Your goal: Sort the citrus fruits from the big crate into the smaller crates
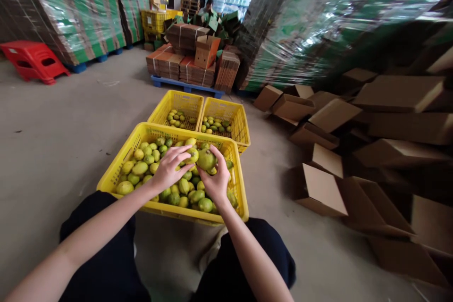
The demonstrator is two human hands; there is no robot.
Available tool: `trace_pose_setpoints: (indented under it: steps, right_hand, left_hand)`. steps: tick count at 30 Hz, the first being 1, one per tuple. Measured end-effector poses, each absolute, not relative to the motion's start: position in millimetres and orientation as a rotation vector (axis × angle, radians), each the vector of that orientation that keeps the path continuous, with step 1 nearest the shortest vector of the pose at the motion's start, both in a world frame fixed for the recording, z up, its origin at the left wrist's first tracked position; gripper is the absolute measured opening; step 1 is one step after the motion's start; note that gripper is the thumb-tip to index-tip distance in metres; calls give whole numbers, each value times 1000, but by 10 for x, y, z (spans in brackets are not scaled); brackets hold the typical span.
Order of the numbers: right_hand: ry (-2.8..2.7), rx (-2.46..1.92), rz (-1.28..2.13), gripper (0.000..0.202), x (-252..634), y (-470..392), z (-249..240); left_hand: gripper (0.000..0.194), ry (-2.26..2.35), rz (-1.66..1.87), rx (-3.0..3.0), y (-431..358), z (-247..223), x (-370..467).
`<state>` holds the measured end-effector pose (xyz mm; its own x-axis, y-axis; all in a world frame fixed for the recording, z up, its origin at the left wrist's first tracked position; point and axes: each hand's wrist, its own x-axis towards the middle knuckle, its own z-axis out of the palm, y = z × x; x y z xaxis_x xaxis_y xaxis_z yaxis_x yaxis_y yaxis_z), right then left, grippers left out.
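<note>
My left hand is closed round a yellow lemon, held between thumb and fingers. A larger, greener lemon sits in the grip of my right hand, right beside the first. Both hands are over a large yellow plastic crate between my knees. Many lemons, from yellow to dark green, fill it in a loose layer. Just beyond stand two more yellow crates, the left one and the right one, each with several lemons on its bottom.
Open cardboard boxes lie heaped on the right. Ahead, bundled flat cartons rest on a blue pallet. A red stool stands at left, near wrapped green stacks. A person is in the background.
</note>
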<state>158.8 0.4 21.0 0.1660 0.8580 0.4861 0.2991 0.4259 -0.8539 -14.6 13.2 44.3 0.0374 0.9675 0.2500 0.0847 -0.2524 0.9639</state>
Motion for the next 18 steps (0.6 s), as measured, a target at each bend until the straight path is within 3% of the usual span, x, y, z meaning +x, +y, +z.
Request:
trace_pose_setpoints:
  steps: [11,18]
  right_hand:
    - [-1517,-1101,415,56,1626,127,110]
    - [-1228,-1080,977,62,1675,167,299]
  left_hand:
    - [47,1102,1391,1317,157,312,-146]
    - [37,956,1240,790,309,328,-150]
